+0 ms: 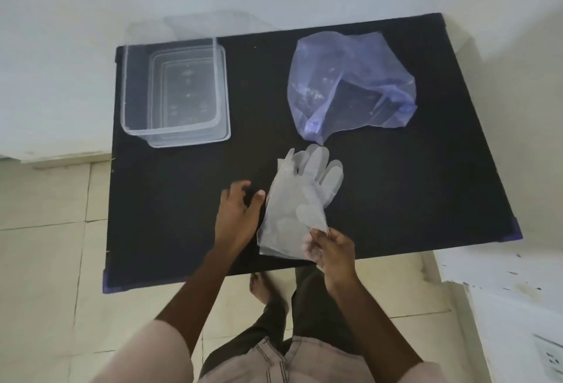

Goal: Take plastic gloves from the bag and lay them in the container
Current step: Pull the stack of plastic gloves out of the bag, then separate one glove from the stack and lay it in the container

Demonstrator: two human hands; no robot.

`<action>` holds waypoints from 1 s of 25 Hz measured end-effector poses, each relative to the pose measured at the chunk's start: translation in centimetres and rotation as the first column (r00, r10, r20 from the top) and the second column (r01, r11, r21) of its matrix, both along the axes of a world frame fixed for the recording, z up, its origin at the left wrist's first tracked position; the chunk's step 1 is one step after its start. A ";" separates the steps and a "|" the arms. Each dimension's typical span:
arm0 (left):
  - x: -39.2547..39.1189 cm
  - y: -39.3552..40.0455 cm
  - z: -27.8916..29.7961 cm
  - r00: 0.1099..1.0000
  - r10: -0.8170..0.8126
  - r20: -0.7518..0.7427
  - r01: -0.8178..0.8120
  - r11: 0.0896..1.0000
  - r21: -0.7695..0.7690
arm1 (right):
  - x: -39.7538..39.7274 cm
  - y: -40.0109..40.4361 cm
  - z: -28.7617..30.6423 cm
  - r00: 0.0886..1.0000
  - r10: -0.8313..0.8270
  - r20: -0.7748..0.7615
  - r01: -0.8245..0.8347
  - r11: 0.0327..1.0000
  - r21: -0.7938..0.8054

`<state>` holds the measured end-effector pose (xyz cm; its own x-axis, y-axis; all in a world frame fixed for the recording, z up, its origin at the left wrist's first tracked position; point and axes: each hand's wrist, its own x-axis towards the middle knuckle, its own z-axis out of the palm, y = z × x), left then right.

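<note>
Thin see-through plastic gloves point(300, 199) lie stacked on the black table point(411, 184), fingers pointing away from me. My right hand point(330, 250) pinches their cuff edge near the table's front. My left hand point(236, 215) hovers just left of the gloves with fingers spread and nothing in it. A crumpled bluish plastic bag point(350, 84) lies at the back right, its mouth towards the gloves. A clear rectangular container point(134, 126) stands at the back left, on or beside its lid, with nothing visible inside.
The table stands against a white wall on a tiled floor. My legs and a bare foot point(259, 286) are below the table's front edge. A white surface with a socket point(548, 358) is at the right.
</note>
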<state>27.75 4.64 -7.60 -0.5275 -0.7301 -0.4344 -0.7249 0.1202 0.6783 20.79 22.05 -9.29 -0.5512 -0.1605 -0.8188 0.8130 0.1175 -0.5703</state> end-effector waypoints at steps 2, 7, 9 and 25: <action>2.8 0.7 -0.7 0.985 0.146 0.087 -0.164 0.953 0.256 | 0.8 -0.7 -0.4 0.999 0.042 0.003 -0.042 0.999 -0.019; 4.5 1.7 -1.6 0.961 0.224 0.164 -0.275 0.849 0.451 | 1.1 -1.7 -0.8 0.818 0.546 -0.181 -0.433 0.792 0.431; 4.7 1.7 -1.9 0.954 0.251 0.164 -0.299 0.851 0.433 | 0.6 -2.2 -0.7 0.626 0.729 -0.276 -0.457 0.630 0.628; 6.4 1.1 -1.2 0.940 0.301 0.160 -0.339 0.775 0.534 | -0.4 -1.7 -0.3 0.838 0.214 -0.501 0.099 0.845 0.526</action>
<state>34.18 5.72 -8.81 -0.2642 -0.4830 -0.8348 -0.6970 -0.5027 0.5114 20.34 20.36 -9.56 -0.9170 0.1480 -0.3705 0.3873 0.5532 -0.7375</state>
